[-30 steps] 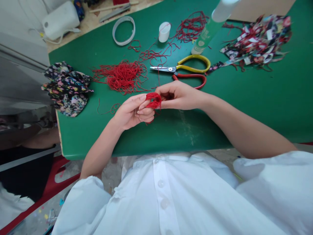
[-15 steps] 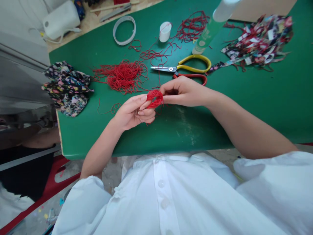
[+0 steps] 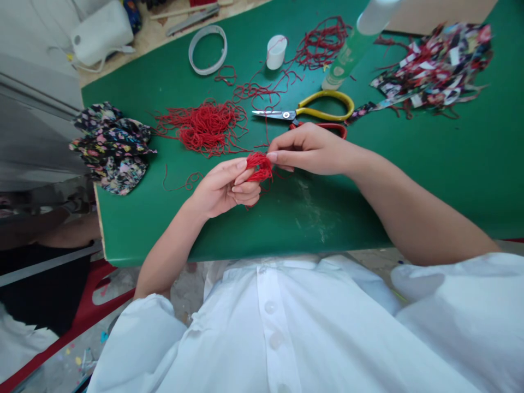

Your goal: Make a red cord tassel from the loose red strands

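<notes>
two hands meet at the centre of the head view, over the green table (image 3: 409, 164). left hand (image 3: 223, 188) is curled, thumb + fingers closed on the red thread bundle (image 3: 258, 166). right hand (image 3: 307, 150) comes in from 3 o'clock, fingertips pinched narrow on the bundle's right side. the bundle sits between both hands, w/ a few loose ends hanging under it.

containers: small white cup (image 3: 276, 52) at 12 o'clock, a red strand running over it, inside can't tell. green-label bottle (image 3: 347, 54) at 1 o'clock, upright, contents not visible. white ring (image 3: 207, 50) at 11 o'clock lies flat, only table inside it.

around: scissors (image 3: 311, 113) w/ yellow + red handles lie just beyond the right hand, at 12–1 o'clock; its knuckles cover part of the red handle. loose red thread pile (image 3: 204, 124) at 10–11 o'clock, near the left hand but apart. darker thread tangle (image 3: 323, 41) at 12 o'clock, beside the cup. floral fabric (image 3: 112, 147) at 9 o'clock, on the table edge. cut fabric strips (image 3: 434, 65) at 2 o'clock, well apart. white shirt (image 3: 286, 327) fills 6 o'clock.

vs 0.5 s ago: right hand has slid toward 12 o'clock and hides more of the red handle; its fingers lie flatter. left hand + bundle sit where they were, rest of the table same.
</notes>
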The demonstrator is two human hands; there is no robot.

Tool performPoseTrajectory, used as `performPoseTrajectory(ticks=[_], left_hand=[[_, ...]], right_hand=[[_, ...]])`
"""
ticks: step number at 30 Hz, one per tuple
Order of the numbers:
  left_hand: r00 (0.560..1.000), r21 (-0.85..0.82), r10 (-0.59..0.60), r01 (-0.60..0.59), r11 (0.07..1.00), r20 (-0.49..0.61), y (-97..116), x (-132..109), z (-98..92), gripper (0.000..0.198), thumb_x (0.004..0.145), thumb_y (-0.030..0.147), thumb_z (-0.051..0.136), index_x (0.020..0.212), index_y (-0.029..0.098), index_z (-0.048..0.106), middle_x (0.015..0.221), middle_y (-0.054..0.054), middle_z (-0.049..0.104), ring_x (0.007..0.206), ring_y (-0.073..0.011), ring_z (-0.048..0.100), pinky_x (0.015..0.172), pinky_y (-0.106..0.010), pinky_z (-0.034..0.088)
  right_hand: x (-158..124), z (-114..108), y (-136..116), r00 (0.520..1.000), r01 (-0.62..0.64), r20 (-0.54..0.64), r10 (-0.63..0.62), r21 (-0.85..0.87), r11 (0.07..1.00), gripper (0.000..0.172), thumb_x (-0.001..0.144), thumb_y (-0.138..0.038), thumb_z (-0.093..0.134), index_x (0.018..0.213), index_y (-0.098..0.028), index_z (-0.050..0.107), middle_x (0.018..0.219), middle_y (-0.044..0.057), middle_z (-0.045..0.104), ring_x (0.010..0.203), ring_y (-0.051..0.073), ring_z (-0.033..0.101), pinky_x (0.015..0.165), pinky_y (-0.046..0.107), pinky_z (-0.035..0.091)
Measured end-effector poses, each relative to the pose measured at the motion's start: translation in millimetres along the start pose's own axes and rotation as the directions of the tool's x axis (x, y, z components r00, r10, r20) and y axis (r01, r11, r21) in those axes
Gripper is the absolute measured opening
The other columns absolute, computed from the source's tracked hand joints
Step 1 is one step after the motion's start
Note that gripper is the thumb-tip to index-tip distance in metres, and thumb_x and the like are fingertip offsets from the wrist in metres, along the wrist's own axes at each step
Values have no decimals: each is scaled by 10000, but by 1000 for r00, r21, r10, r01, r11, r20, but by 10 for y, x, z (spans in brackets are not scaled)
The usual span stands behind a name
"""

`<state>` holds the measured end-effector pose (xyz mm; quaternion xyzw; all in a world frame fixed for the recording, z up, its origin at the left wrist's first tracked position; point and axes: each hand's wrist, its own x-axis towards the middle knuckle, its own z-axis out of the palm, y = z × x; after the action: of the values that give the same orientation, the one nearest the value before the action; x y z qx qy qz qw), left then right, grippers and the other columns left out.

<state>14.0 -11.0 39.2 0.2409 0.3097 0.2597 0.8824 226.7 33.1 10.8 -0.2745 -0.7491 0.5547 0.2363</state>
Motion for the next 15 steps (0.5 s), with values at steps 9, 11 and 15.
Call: performPoseTrajectory(ticks=[9,11,15], left_hand=[[996,-75,-49,43,996,-74,0,-8,14,409,983,292,381,598,177,307,507,67,238,394,-49,328,462,-185,319],[997,-60,-47,43,997,-65,2,-11,16,411,982,289,385,595,174,308,507,66,238,395,-47,325,463,-183,323],[1000,-11,-23,23,1000,-19,3,-9,22,418,981,281,382,584,166,320,503,62,240,396,-42,313,464,-175,321]], right_hand=[[4,-11,0,998,-18,-63,17,-24,1000,359,965,-396,536,721,-135,568,535,-52,485,483,30,371,468,174,282],[3,-5,-4,997,-26,-72,25,-11,1000,357,967,-395,533,724,-135,566,534,-51,484,487,30,375,472,172,287],[3,2,-19,996,-28,-82,29,7,1000,350,971,-382,528,726,-135,566,534,-50,481,489,30,380,477,171,295]])
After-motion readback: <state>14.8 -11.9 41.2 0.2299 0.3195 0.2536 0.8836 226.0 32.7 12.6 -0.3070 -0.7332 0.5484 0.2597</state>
